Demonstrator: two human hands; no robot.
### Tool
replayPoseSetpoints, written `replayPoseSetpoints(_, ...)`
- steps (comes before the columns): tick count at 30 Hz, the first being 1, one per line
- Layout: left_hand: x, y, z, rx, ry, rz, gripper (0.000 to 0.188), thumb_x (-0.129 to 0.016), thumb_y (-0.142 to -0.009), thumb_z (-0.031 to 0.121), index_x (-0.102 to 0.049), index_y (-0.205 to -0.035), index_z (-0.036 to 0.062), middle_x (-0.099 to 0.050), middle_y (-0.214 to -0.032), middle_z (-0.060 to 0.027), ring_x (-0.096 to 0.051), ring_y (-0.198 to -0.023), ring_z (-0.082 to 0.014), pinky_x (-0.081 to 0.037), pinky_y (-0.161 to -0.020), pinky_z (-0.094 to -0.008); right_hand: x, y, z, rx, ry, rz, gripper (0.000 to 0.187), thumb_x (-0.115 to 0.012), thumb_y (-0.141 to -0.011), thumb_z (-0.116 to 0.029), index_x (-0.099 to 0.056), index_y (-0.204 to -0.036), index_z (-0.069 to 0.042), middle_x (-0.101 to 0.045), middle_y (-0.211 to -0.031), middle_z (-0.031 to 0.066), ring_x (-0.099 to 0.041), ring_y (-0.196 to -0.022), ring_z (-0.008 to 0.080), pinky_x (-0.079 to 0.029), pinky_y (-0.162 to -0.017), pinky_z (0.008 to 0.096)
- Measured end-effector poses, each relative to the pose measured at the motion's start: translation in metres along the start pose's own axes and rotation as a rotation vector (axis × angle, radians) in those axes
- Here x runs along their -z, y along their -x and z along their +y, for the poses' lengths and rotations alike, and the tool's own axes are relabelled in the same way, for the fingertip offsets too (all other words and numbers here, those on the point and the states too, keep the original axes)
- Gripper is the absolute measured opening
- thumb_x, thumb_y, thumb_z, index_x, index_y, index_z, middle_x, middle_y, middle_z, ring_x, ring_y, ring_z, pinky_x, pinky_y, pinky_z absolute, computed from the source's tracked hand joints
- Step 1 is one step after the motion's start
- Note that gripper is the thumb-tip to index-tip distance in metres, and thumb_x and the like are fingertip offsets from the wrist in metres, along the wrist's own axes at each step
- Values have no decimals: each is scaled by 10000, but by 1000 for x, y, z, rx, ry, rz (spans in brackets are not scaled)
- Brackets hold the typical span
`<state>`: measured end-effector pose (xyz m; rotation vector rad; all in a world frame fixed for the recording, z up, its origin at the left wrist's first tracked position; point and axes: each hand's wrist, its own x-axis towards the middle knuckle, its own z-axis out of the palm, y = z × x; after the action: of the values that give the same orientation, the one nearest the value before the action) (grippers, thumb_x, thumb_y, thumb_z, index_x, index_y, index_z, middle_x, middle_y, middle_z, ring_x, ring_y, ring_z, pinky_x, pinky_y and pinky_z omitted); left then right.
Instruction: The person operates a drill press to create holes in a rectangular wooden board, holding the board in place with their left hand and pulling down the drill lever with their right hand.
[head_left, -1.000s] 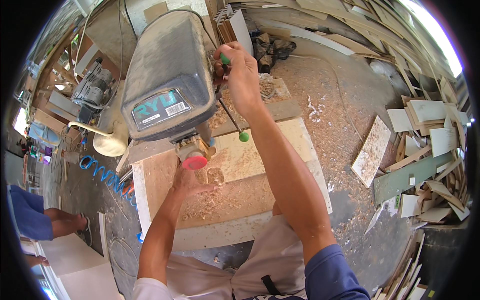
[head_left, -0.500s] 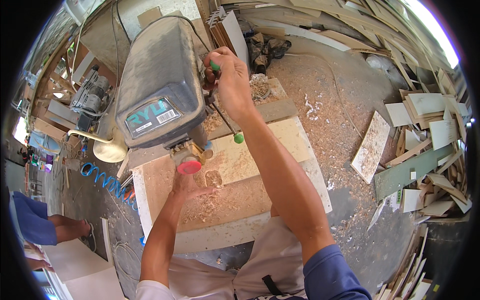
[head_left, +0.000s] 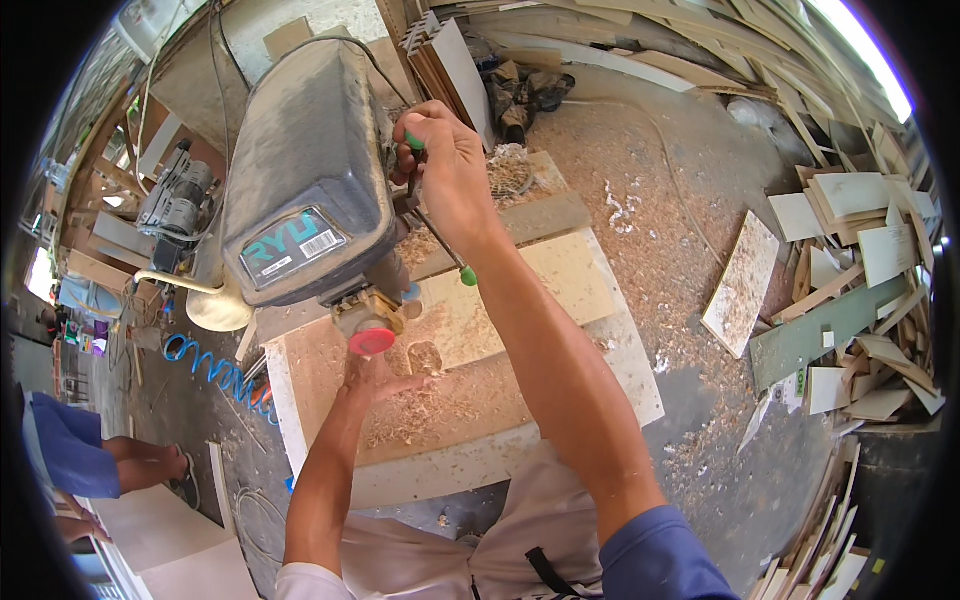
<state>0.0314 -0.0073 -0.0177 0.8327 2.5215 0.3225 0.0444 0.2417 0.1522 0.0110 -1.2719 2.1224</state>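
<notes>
A dusty dark drill press [head_left: 300, 150] stands over a wooden work table. My right hand [head_left: 452, 165] is closed around the green knob [head_left: 414, 140] of its feed lever. A second green knob [head_left: 468, 275] on another lever spoke hangs below my right wrist. My left hand [head_left: 375, 378] lies on the shavings-covered board [head_left: 465, 400] under the machine head, its thumb stretched to the right. The red round knob [head_left: 372, 341] and the machine head hide most of its fingers. Beside the thumb is a rounded hollow [head_left: 425, 357] in the wood, with shavings in it. The drill bit is hidden.
A pale board [head_left: 520, 290] lies across the table. Wood offcuts [head_left: 850, 280] pile up at the right, and a loose panel [head_left: 741, 285] lies on the shavings-strewn floor. A blue coiled air hose [head_left: 215, 370] hangs at the left. Another person's legs [head_left: 140, 465] show at far left.
The view has shifted slightly, so the drill press sits a little lower and further left. Both hands keep their places, the right still on the lever knob, the left on the board.
</notes>
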Motion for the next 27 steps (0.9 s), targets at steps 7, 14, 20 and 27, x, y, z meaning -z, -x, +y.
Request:
replayPoseSetpoints(7, 5, 1, 5, -17, 114, -23, 1502, -954, -508, 455, -3, -1598, 52, -298, -1577, -278, -324, -1465, -389, -277, -1212, -423, 3, 4, -5, 23, 55, 3, 255, -475, -997, -229, -570, -876, -26, -503, -739, 2, -479, -660, 81, -466, -607, 273)
replayPoseSetpoints(14, 2, 1, -1, 2, 76, -16, 1495, -954, -504, 449, -22, -1596, 35, -301, -1576, -283, -319, -1469, -384, -267, -1215, -417, 3, 6, -2, 41, 84, -10, 260, -474, -996, -221, -572, -871, -15, -507, -725, 13, -486, -645, 87, -465, -614, 275)
replayPoseSetpoints(20, 6, 0, 8, -5, 63, -10, 1503, -956, -495, 454, -26, -1595, 26, -231, -1609, -271, -262, -1498, -366, -238, -1228, -415, 5, 8, -7, 52, 70, 7, 257, -474, -989, -214, -580, -882, -6, -523, -728, 20, -506, -646, 96, -457, -620, 279)
replayPoseSetpoints(27, 0, -2, -1, -6, 76, -12, 1494, -955, -500, 451, -30, -1594, 26, -276, -1594, -260, -299, -1479, -384, -251, -1223, -427, 3, 10, -2, 51, 55, -1, 257, -477, -984, -216, -581, -887, -3, -535, -737, 24, -527, -651, 102, -443, -629, 279)
